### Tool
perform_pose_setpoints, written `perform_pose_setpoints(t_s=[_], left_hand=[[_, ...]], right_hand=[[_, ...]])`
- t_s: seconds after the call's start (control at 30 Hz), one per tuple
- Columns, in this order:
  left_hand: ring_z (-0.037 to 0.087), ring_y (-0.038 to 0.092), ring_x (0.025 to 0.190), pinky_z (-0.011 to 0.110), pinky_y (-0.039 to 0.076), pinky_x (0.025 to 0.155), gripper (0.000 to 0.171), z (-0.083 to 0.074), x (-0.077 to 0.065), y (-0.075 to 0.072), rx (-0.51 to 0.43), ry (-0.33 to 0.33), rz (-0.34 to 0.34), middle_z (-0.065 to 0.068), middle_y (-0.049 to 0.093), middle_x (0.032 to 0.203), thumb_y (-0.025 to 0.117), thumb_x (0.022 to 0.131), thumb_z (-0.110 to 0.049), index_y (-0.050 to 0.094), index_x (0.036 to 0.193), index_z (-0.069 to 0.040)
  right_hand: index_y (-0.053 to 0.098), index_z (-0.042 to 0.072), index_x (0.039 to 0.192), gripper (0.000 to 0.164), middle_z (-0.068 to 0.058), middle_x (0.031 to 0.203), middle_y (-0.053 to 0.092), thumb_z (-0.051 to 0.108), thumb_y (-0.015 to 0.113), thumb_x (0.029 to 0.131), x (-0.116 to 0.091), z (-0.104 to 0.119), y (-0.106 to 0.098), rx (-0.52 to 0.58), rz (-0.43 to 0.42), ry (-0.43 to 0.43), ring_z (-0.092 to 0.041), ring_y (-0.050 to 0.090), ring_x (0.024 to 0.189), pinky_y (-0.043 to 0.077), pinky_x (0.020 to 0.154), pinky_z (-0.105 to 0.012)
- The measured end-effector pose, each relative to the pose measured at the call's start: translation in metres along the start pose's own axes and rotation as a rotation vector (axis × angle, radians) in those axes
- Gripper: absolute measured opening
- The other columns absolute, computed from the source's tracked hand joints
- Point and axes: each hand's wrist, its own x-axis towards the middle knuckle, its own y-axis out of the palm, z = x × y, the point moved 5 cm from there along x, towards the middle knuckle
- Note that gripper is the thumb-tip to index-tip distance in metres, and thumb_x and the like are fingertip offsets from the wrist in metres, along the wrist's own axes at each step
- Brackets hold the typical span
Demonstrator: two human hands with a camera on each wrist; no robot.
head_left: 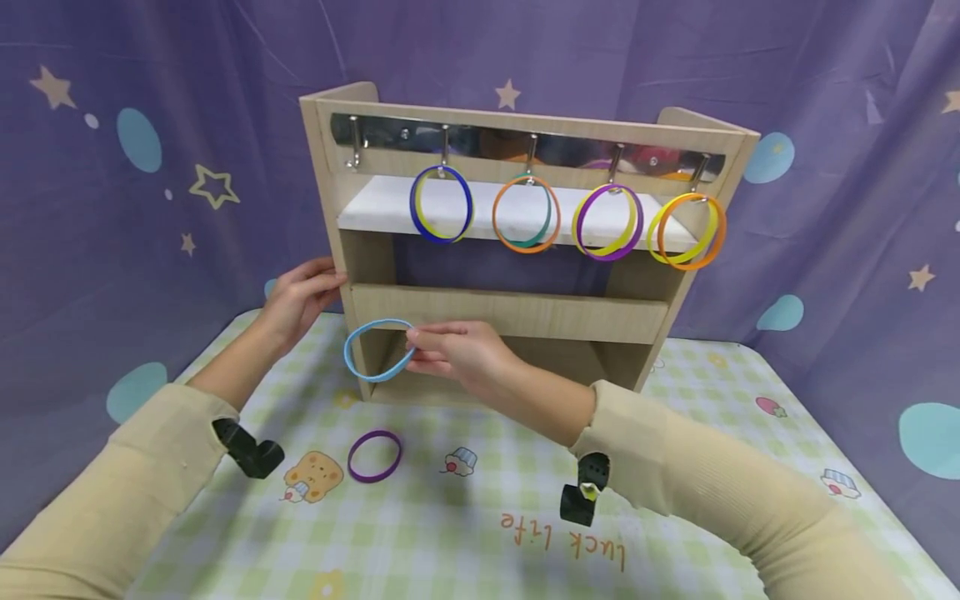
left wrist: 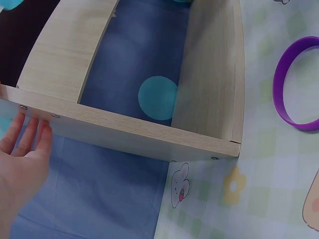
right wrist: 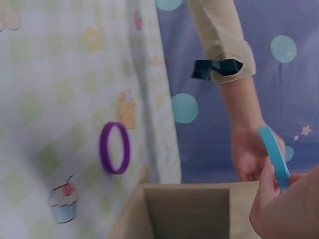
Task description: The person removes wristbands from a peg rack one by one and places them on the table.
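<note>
My right hand (head_left: 472, 354) pinches a light blue silicone wristband (head_left: 380, 379) between thumb and fingers, in front of the wooden shelf unit (head_left: 510, 315). The band is below the leftmost hook (head_left: 355, 146); in the right wrist view the blue wristband (right wrist: 275, 158) appears nearly edge-on. My left hand (head_left: 296, 304) rests its fingertips against the outer left side panel, the fingers fairly straight in the left wrist view. A purple wristband (head_left: 375, 479) lies on the tablecloth in front of the unit.
Several hooks on a metal strip (head_left: 480, 142) carry pairs of wristbands: blue and yellow (head_left: 412, 204), orange and teal (head_left: 495, 218), purple and yellow (head_left: 640, 223), orange and yellow (head_left: 722, 232). A white shelf (head_left: 375, 204) is behind them. Purple curtains (head_left: 187, 75) surround the checked tablecloth (head_left: 450, 533).
</note>
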Motion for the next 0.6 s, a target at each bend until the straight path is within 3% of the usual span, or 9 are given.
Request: perform_pose_setpoints(t_s=[0.17, 0.3, 0.43, 0.6], left_hand=[[0.004, 0.062, 0.097, 0.014, 0.046, 0.091, 0.02, 0.0, 0.0, 0.0, -0.012, 0.0, 0.005, -0.005, 0.064, 0.103, 0.05, 0.096, -0.004, 0.048, 0.116, -0.002], [0.005, 0.062, 0.096, 0.015, 0.046, 0.091, 0.018, -0.001, 0.0, 0.0, -0.025, -0.002, 0.008, -0.005, 0.065, 0.102, 0.05, 0.096, -0.004, 0.049, 0.114, -0.003], [0.005, 0.061, 0.098, 0.014, 0.045, 0.092, 0.018, -0.001, 0.0, -0.001, -0.017, -0.011, 0.007, -0.006, 0.063, 0.105, 0.051, 0.096, -0.005, 0.051, 0.114, -0.006], [0.005, 0.061, 0.098, 0.014, 0.046, 0.091, 0.016, 0.001, 0.0, -0.002, -0.013, -0.026, 0.003, -0.006, 0.063, 0.105, 0.052, 0.096, -0.007, 0.054, 0.112, -0.01]], right_hand=[[0.06, -0.01, 0.12, 0.031, -0.007, 0.082, 0.066, 0.003, 0.062, 0.092, 0.002, -0.016, -0.014, -0.031, 0.016, 0.027, -0.01, 0.066, 0.068, 0.055, 0.094, -0.034], [0.06, -0.012, 0.119, 0.031, -0.004, 0.076, 0.066, 0.001, 0.062, 0.091, 0.005, -0.03, -0.024, -0.058, 0.012, 0.042, -0.009, 0.065, 0.067, 0.054, 0.095, -0.036], [0.061, -0.011, 0.117, 0.029, -0.006, 0.08, 0.067, 0.0, 0.062, 0.091, 0.008, -0.047, -0.036, -0.103, 0.001, 0.063, -0.009, 0.065, 0.069, 0.057, 0.088, -0.033], [0.06, -0.013, 0.117, 0.028, -0.017, 0.095, 0.07, -0.001, 0.06, 0.091, 0.011, -0.07, -0.05, -0.145, -0.016, 0.088, -0.01, 0.065, 0.07, 0.058, 0.085, -0.031]])
